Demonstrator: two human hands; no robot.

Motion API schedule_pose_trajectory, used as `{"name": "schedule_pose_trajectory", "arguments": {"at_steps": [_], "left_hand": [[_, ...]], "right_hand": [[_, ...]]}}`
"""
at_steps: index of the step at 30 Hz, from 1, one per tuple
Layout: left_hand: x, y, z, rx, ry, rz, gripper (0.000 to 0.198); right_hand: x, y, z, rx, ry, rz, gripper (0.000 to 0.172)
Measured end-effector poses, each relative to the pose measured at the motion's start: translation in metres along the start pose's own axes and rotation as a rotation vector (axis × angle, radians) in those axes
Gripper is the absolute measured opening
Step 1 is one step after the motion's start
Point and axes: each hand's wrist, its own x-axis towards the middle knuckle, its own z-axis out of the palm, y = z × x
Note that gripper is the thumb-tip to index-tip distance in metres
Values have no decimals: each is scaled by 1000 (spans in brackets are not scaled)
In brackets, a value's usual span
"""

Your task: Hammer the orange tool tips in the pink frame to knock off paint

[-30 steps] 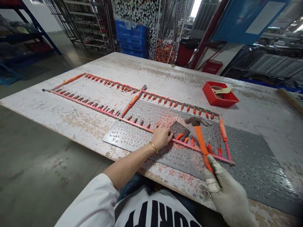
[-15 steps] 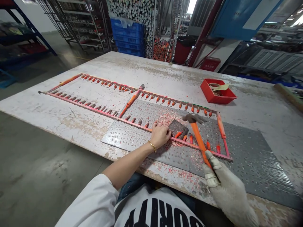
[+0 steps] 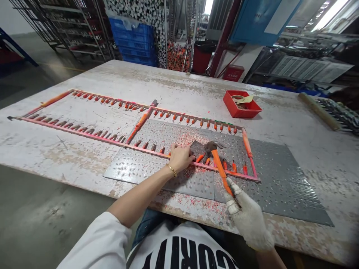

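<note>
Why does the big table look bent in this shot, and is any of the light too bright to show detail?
In the head view, the work table seems to bow and stretch toward the frame edges, as a very wide lens does; the ceiling light at top right burns out to white; the gloved right hand looks oversized near the lens.

The hammer handle [image 3: 220, 168] is showing bright orange; the right glove [image 3: 248, 216] is looking dusty white; the grey metal sheet [image 3: 280, 179] is carrying a dimpled pattern; the tray [image 3: 241, 108] is glowing red.
</note>
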Motion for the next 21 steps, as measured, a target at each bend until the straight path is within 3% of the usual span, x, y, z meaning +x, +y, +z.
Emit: {"name": "schedule_pose_trajectory", "arguments": {"at_steps": [9, 21], "left_hand": [[-7, -10, 8, 127, 85, 116, 29], [-6, -9, 3, 171, 87, 109, 30]], "right_hand": [[-2, 13, 14, 50, 56, -80, 51], [-1, 9, 30, 127, 78, -162, 50]]}}
